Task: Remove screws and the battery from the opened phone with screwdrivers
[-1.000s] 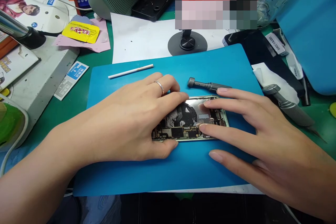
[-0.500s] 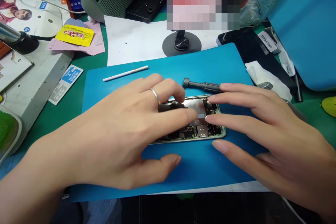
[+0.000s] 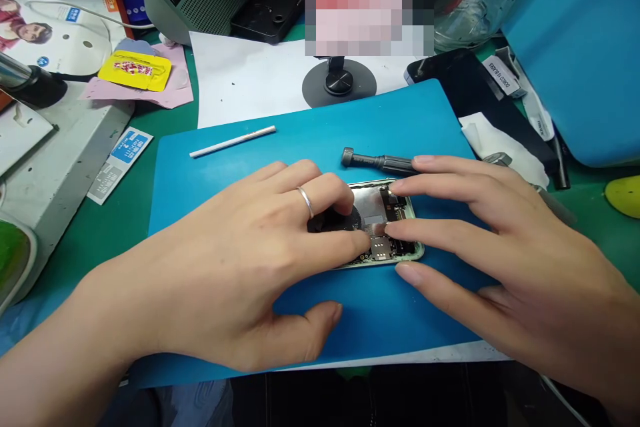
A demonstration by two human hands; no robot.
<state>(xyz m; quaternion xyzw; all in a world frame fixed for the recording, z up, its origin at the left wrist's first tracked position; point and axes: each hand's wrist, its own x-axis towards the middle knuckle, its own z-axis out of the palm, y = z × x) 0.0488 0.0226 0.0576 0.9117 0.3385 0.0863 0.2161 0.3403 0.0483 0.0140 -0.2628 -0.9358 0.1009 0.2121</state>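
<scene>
An opened smartphone (image 3: 381,248) lies flat on the blue mat, its metal plate, boards and light-coloured frame showing. My left hand (image 3: 250,240), wearing a ring, covers the phone's left part. Its index fingertip presses near the middle of the phone, the thumb stands apart, and a black part under the fingers is mostly hidden. My right hand (image 3: 505,233) has its fingers spread, with two fingertips on or just over the phone's right end. Its upper finger is by a dark screwdriver (image 3: 383,162) lying behind the phone.
The blue mat (image 3: 310,130) carries a thin silver rod (image 3: 233,142). Behind it are white paper (image 3: 250,73), a round black stand base (image 3: 370,87) and a glass jar (image 3: 475,0). A dark phone-like slab (image 3: 450,73) and crumpled tissue (image 3: 500,143) lie at right.
My left index finger has shifted slightly toward the phone's near side, showing more of the black part between the fingers. My right hand keeps its pose. The whole view has shifted slightly.
</scene>
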